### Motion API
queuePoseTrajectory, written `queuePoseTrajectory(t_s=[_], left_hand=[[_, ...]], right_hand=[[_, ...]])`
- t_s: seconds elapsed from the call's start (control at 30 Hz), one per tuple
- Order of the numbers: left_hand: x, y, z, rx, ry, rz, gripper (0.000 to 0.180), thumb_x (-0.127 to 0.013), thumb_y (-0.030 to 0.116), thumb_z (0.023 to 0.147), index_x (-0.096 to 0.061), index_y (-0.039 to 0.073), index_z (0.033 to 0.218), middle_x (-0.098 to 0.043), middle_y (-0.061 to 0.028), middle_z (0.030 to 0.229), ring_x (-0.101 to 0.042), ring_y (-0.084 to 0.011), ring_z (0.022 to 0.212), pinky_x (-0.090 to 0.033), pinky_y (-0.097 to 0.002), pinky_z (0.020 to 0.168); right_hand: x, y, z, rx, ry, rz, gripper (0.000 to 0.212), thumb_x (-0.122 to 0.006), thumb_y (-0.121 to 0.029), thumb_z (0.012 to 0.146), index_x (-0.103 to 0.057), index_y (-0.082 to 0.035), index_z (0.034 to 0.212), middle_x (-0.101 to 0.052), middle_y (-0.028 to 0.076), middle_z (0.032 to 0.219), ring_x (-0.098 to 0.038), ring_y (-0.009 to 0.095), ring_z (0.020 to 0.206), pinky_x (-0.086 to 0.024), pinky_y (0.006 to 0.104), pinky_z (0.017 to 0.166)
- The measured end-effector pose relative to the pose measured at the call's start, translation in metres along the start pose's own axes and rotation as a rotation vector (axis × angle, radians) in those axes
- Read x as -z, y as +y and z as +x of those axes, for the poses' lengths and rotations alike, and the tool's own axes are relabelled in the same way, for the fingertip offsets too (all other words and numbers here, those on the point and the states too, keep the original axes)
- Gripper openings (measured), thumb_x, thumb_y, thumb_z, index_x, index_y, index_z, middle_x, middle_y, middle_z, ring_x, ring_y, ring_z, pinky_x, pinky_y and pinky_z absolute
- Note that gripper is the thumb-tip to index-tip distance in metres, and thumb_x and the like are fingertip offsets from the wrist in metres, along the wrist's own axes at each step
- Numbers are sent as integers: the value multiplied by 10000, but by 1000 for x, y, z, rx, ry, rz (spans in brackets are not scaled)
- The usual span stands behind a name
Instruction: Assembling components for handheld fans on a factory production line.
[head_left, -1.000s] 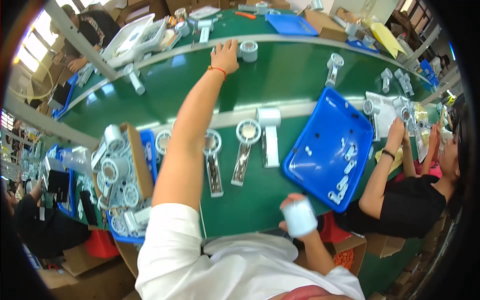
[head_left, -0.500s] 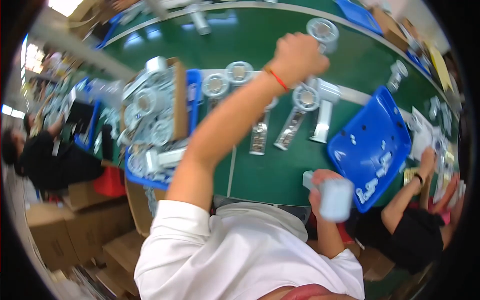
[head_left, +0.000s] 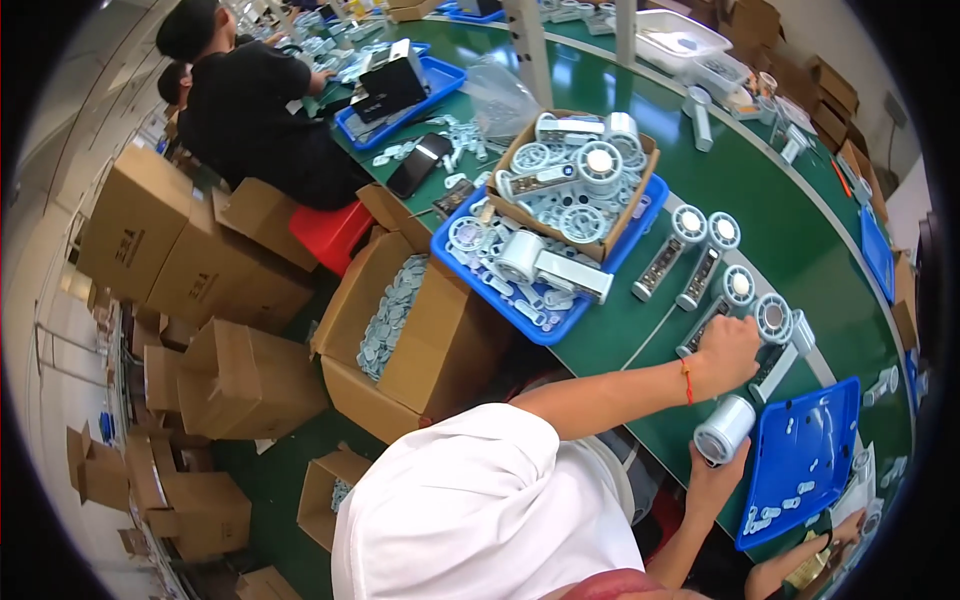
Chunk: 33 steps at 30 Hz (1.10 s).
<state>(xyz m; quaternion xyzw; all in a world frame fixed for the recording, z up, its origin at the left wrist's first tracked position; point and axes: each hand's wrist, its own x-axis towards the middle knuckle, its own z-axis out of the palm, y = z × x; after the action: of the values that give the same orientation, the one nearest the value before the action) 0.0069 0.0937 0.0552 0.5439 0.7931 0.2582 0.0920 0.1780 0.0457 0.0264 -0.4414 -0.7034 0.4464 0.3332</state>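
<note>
My left hand (head_left: 728, 356), with a red string bracelet at the wrist, is closed over the row of white devices on the green table. What its fingers grip, if anything, is hidden. Right by it are a device with a round ring-shaped head (head_left: 738, 286) and another with a grey disc in its ring (head_left: 773, 319); their slim bodies show inner parts. Lower down, my right hand (head_left: 715, 478) is wrapped round a white cylindrical housing (head_left: 724, 430), its shiny round end tipped toward me.
Right of my hands lies a blue tray (head_left: 800, 450) with small white parts. To the left, a cardboard box of devices (head_left: 632, 215) stands in another blue tray (head_left: 548, 335). A large carton of white pieces (head_left: 345, 370) sits below. Co-workers sit at the far left and lower right.
My left hand has drawn back from beyond the row of devices to its near side. My right hand has turned the housing so its round end shows. The view has swung left.
</note>
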Motion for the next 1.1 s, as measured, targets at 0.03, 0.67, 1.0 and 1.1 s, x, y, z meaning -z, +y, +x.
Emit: queuePoseTrajectory(t_s=[0.03, 0.67, 1.0, 1.1], left_hand=[[5, -3, -3, 29, -30, -21, 412, -695, 352, 676, -526, 14, 841, -621, -107, 728, -637, -233, 703, -491, -320, 633], [18, -24, -28, -412, 461, -254, 451, -676, 254, 674, -482, 34, 1017, -485, -124, 805, -538, -306, 760, -439, -385, 654], [0, -34, -94, -702, -38, -14, 473, -708, 315, 631, -590, 46, 1001, -514, -74, 1048, -472, -281, 978, -358, -439, 836], [-4, -30, -94, -735, -37, 36, 461, -723, 287, 617, -588, 52, 990, -523, -65, 1032, -471, -275, 991, -356, -446, 832]], right_hand=[[3, 2, 1, 86, -38, -315, 564, -721, -12, 634, -454, 30, 1128, -545, 147, 1008, -525, 286, 935, -413, 344, 799], [28, -1, -12, 253, -264, -642, 596, -616, 17, 631, -478, -18, 1210, -507, 177, 1106, -469, 340, 1016, -357, 381, 899], [21, 16, -3, 327, -215, -459, 560, -693, -141, 642, -517, -50, 1166, -531, 109, 1111, -475, 288, 1054, -348, 398, 903], [19, 21, -8, 354, -175, -526, 579, -666, -135, 655, -496, -49, 1201, -531, 118, 1126, -464, 289, 1070, -344, 396, 916]])
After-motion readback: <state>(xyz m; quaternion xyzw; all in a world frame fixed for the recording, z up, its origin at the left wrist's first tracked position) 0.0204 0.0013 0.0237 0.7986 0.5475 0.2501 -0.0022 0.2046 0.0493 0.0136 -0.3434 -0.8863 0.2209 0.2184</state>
